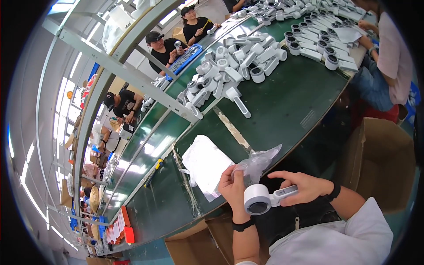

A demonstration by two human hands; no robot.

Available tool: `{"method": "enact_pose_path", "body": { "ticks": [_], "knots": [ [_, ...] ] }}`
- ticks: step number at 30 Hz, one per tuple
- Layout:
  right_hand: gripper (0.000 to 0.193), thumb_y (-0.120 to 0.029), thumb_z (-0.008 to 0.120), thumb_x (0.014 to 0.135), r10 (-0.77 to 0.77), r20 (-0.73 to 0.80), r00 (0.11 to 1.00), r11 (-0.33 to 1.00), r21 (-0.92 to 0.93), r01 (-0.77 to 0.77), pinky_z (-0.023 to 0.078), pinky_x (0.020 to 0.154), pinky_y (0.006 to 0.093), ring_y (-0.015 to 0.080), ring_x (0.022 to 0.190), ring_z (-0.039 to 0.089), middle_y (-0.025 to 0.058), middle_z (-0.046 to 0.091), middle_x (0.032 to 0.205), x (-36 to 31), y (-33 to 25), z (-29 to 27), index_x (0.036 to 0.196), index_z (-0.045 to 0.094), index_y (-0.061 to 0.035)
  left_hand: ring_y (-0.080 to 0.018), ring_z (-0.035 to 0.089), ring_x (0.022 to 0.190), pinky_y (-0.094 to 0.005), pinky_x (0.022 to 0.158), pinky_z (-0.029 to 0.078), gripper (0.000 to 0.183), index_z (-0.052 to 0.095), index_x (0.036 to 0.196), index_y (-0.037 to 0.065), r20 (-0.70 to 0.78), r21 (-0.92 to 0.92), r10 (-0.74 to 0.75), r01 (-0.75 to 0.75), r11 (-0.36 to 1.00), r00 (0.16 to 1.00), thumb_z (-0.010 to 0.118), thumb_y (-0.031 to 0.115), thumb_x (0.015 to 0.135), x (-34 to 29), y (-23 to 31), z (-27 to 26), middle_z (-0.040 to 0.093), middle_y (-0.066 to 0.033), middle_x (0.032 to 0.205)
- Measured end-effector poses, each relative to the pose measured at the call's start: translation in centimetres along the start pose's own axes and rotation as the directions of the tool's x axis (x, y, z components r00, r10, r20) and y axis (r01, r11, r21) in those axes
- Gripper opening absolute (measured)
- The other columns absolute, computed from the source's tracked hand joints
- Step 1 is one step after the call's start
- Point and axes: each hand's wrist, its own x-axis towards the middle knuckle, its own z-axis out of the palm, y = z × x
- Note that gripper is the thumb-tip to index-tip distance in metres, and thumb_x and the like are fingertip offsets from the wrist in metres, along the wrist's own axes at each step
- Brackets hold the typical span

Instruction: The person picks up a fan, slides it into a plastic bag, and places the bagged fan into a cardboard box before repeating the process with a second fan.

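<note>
My right hand (304,187) grips a white handheld device (257,197) by its short handle; its drum-shaped head has a dark round opening and sits close to my left wrist. The right index finger stretches toward the left hand. With thumb and fingers closed, my left hand (233,189) pinches a clear plastic bag (260,162), which spreads out over the table's near edge. Beside that hand, a stack of flat white bags (205,161) lies on the green table (278,110). Whether the bag's mouth is open I cannot tell.
A large pile of similar white devices (243,57) covers the table ahead, with rows of them (324,44) farther right. A yellow utility knife (154,171) lies left. Cardboard boxes (382,163) stand below the edge. A metal frame (128,73) rises left; co-workers sit across and at right.
</note>
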Motion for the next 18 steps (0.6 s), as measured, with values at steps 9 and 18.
{"method": "enact_pose_path", "body": {
  "ticks": [9,18],
  "knots": [
    [0.077,-0.022,0.066,0.089,-0.083,0.181,0.980,0.979,-0.167,0.113,0.046,0.089,0.0281,0.0157,0.098,0.059,0.0089,0.062,0.118,2.7,1.8,-2.7,0.152,0.022,-0.0130,-0.0107,0.062,0.076,-0.0221,0.071,0.049,0.015,0.066,0.098,-0.006,0.163,-0.064,-0.215,0.228,0.972,0.963,0.066,-0.002,0.083,-0.2,1.0,-2.1,0.068,-0.0077,0.087],
    [0.058,-0.027,0.066,0.086,-0.188,-0.172,0.967,0.944,-0.304,0.130,0.048,0.086,0.0321,0.0279,0.094,0.066,0.0161,0.067,0.108,2.4,2.0,-0.9,0.139,0.048,-0.0142,-0.0084,0.056,0.075,-0.0196,0.072,0.042,0.009,0.067,0.092,-0.003,0.102,0.117,0.116,-0.127,0.985,0.988,0.068,0.000,0.083,-1.2,1.6,-1.8,0.064,-0.0018,0.085]
  ]
}}
